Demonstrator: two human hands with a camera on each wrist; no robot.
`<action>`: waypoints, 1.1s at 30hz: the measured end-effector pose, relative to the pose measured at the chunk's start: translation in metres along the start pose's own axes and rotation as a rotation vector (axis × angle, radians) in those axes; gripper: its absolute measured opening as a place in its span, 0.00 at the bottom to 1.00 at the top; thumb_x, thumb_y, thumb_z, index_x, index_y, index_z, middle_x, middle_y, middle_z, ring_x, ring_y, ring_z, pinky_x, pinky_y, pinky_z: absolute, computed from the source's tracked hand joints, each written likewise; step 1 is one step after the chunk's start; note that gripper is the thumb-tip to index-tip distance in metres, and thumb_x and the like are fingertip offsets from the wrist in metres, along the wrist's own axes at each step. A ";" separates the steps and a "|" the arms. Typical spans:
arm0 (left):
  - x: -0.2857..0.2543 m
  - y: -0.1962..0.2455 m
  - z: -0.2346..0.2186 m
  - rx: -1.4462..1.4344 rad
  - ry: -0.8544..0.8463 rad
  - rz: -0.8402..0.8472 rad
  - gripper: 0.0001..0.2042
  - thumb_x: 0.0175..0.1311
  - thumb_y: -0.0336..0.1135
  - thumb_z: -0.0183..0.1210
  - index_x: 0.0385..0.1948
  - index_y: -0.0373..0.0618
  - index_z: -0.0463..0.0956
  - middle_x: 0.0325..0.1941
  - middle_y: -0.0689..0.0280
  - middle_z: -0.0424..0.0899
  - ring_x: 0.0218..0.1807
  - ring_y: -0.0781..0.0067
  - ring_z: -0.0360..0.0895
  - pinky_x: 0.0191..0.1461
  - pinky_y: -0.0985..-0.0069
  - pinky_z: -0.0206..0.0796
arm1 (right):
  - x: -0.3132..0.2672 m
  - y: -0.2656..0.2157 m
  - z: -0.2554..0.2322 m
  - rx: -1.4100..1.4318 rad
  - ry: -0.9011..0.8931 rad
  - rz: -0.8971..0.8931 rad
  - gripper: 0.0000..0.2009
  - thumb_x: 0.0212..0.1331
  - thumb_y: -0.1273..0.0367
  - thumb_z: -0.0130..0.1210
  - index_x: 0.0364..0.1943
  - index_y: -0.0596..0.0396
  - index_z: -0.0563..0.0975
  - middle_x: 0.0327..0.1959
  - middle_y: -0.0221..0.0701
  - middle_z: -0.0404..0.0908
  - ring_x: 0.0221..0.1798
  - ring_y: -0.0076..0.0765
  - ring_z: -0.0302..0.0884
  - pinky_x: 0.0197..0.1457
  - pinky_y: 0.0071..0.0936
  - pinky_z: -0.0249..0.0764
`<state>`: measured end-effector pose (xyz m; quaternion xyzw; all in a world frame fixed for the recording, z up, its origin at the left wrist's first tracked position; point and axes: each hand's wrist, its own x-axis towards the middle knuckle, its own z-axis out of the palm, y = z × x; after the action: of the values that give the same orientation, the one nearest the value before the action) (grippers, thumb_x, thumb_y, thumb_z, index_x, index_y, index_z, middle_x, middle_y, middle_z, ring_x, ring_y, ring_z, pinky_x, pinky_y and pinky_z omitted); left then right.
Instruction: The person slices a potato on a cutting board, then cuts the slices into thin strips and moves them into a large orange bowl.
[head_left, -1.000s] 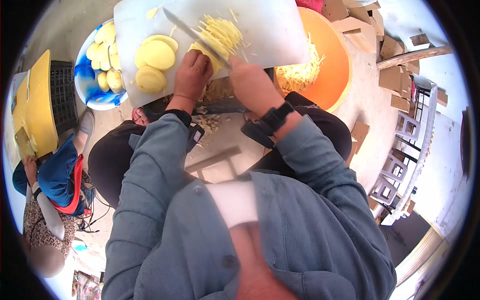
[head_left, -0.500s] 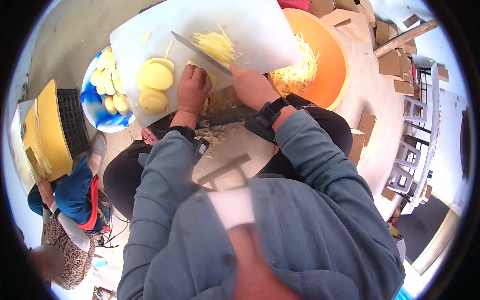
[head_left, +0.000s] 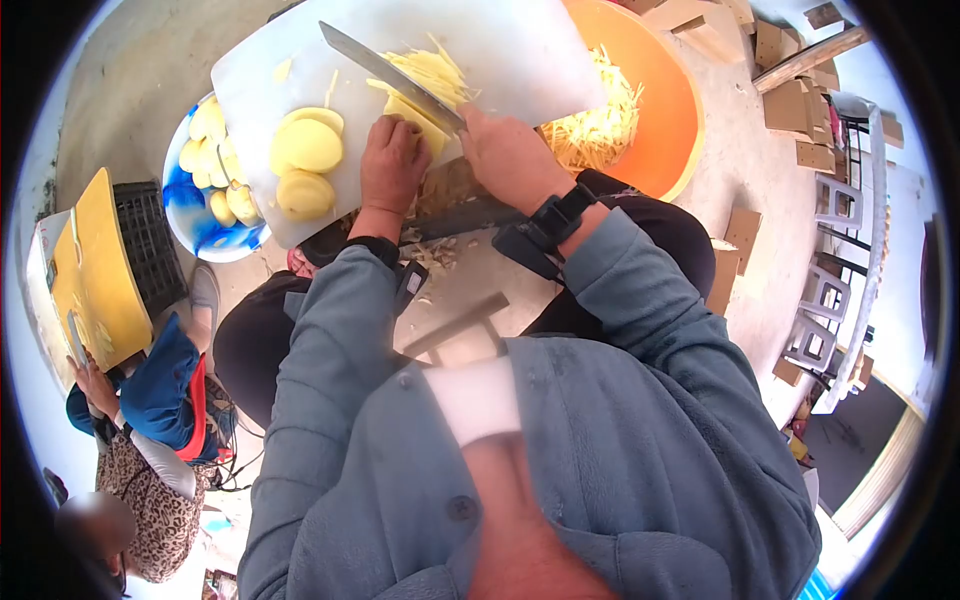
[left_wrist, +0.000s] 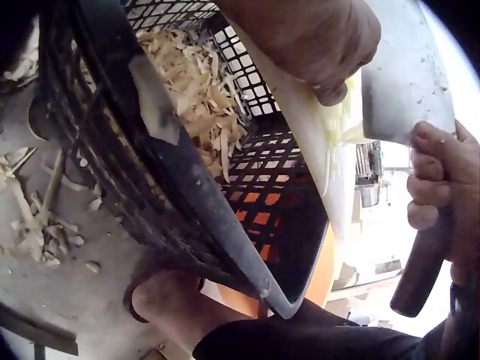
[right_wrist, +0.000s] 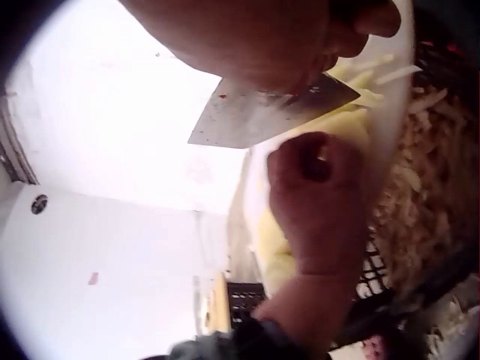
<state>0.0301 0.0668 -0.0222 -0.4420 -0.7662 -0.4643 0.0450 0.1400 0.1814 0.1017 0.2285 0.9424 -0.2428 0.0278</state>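
In the head view my right hand (head_left: pixel 508 165) grips the dark handle of a cleaver (head_left: pixel 380 68). Its blade slants across the white cutting board (head_left: pixel 520 45). Close beside the blade, my left hand (head_left: pixel 392 172) holds down potato slices (head_left: pixel 424 122) with curled fingertips. Thin potato strips (head_left: pixel 440 68) lie beyond the blade. Left of my left hand, several round potato slices (head_left: pixel 310 150) overlap on the board. The left wrist view shows the cleaver handle (left_wrist: pixel 424 262) in the right fist; the right wrist view shows the left fingers bent on the potato.
An orange basin (head_left: pixel 665 90) with potato strips (head_left: pixel 600 125) stands at right, partly under the board. Peeled potatoes (head_left: pixel 212 150) fill a blue-and-white basin (head_left: pixel 190 215) at left. A black crate (left_wrist: pixel 191 176) below holds peelings (left_wrist: pixel 202 90). Another person sits left by a yellow board (head_left: pixel 95 270).
The cleaver tip has shifted up and left in the head view, and more of the potato slices shows beside the blade. My left hand has moved slightly right; the head view has shifted a little.
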 end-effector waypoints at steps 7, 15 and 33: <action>-0.003 0.002 -0.001 0.024 0.011 0.003 0.08 0.49 0.28 0.63 0.31 0.44 0.75 0.38 0.60 0.75 0.41 0.56 0.75 0.44 0.65 0.71 | 0.004 0.012 0.030 -0.111 -0.136 0.035 0.08 0.56 0.75 0.47 0.41 0.60 0.71 0.30 0.49 0.81 0.37 0.56 0.81 0.40 0.46 0.76; -0.003 0.001 0.002 0.006 -0.018 -0.093 0.10 0.49 0.29 0.62 0.34 0.46 0.76 0.41 0.60 0.76 0.44 0.57 0.77 0.45 0.66 0.72 | 0.003 0.022 0.026 -0.128 -0.090 -0.039 0.08 0.57 0.76 0.46 0.39 0.61 0.72 0.29 0.49 0.81 0.36 0.56 0.81 0.39 0.47 0.76; 0.001 0.004 0.002 0.104 -0.015 -0.055 0.13 0.48 0.30 0.61 0.38 0.45 0.75 0.40 0.61 0.76 0.43 0.56 0.76 0.44 0.65 0.71 | -0.011 -0.011 0.008 -0.141 -0.120 0.025 0.07 0.57 0.75 0.47 0.39 0.59 0.71 0.29 0.48 0.81 0.35 0.54 0.81 0.38 0.45 0.77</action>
<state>0.0334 0.0695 -0.0201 -0.4214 -0.8014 -0.4217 0.0491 0.1448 0.1647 0.1012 0.2229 0.9507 -0.1889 0.1034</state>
